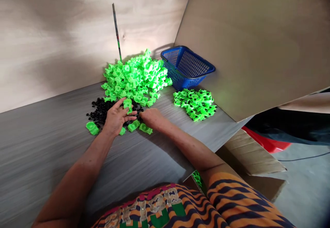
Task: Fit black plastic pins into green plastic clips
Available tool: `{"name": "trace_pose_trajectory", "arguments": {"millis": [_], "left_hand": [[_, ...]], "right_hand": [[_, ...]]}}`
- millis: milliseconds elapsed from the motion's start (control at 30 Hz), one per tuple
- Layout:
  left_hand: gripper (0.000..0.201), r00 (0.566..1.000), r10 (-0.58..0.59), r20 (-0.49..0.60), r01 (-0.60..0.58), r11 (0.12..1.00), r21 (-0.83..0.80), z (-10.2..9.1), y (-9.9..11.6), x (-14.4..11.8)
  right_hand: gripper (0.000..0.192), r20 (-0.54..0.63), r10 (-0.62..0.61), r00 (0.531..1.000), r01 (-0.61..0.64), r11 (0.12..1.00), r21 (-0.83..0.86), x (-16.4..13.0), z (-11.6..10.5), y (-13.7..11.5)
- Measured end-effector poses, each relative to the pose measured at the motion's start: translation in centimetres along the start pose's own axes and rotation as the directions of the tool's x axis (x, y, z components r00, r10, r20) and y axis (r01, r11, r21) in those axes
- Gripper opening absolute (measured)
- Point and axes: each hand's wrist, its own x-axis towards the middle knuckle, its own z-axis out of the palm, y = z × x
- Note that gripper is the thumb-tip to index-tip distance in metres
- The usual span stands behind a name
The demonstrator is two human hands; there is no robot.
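A green plastic piece (pixel 128 105) sits pinched in the fingers (pixel 129 113) of the left hand (pixel 116 118), just above the black bits pile (pixel 103 110). The right hand (pixel 152 118) rests beside that pile, its fingers hidden. Behind the pile lies the big green heap (pixel 135 77).

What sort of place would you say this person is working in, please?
Probably a small workshop for hand assembly: a big heap of green plastic parts, a pile of small black pieces and a blue basket sit on a grey table walled by plywood boards.
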Motion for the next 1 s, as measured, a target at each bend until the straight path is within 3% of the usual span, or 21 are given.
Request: {"name": "trace_pose_trajectory", "arguments": {"millis": [200,367,467,733,1000], "left_hand": [[0.072,0.998,0.061,0.023,-0.063,0.995,0.073,-0.2,-0.3,0.0],[0.070,0.995,0.098,0.019,-0.099,0.988,0.121,0.3,-0.7,-0.2],[0.071,0.995,0.099,0.030,-0.102,0.985,0.138,0.9,-1.0,-0.6],[0.063,0.988,0.139,0.067,-0.147,0.980,0.137,1.9,-1.9,-1.2],[0.051,0.984,0.173,0.042,-0.178,0.969,0.169,1.7,-2.2,-1.1]], "right_hand": [[0.030,-0.142,0.104,0.984,-0.083,0.986,0.146,-0.6,-0.8,1.2],[0.023,-0.371,0.095,0.924,0.076,0.903,0.422,-1.2,-0.8,2.0],[0.020,-0.431,0.093,0.898,0.131,0.878,0.461,-1.4,-0.6,1.2],[0.030,-0.293,0.175,0.940,-0.091,0.957,0.276,-2.0,-1.5,-0.8],[0.032,-0.220,0.165,0.961,-0.118,0.970,0.213,-2.3,-2.3,-1.1]]}}
